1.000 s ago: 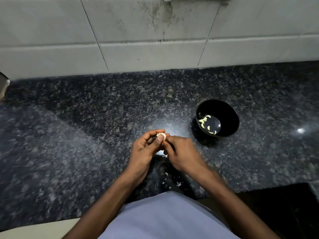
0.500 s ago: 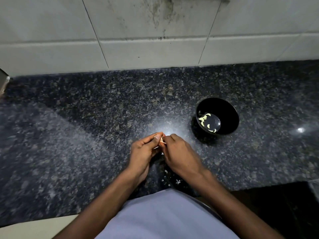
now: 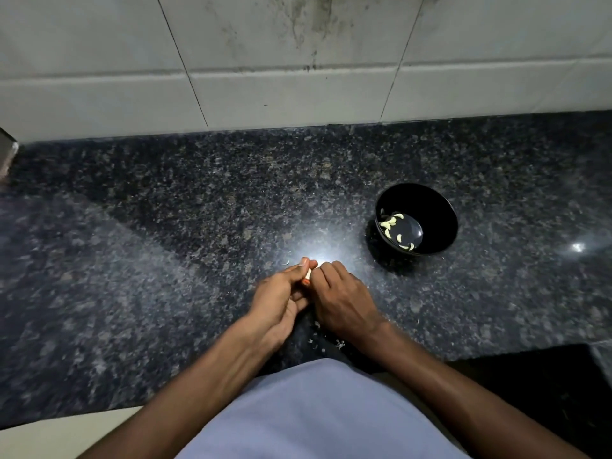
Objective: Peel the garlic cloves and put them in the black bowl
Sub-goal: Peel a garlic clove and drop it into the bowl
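Note:
A small pale garlic clove (image 3: 307, 275) shows between the fingertips of both hands, low over the dark granite counter. My left hand (image 3: 281, 294) pinches it with thumb and fingers. My right hand (image 3: 342, 301) meets it from the right, its curled fingertips on the clove, which they mostly hide. The black bowl (image 3: 430, 207) stands to the right and a little beyond my hands, with several peeled cloves (image 3: 392, 223) lying on its bottom.
Bits of garlic skin (image 3: 331, 342) lie on the granite counter (image 3: 165, 243) below my wrists. A tiled wall (image 3: 298, 61) rises behind the counter. The counter's front edge runs along the bottom, with a dark gap (image 3: 530, 376) at the lower right.
Both hands stay together on the clove with small finger movements. The clove shows less than before, now covered more by the fingertips. The bowl has not moved.

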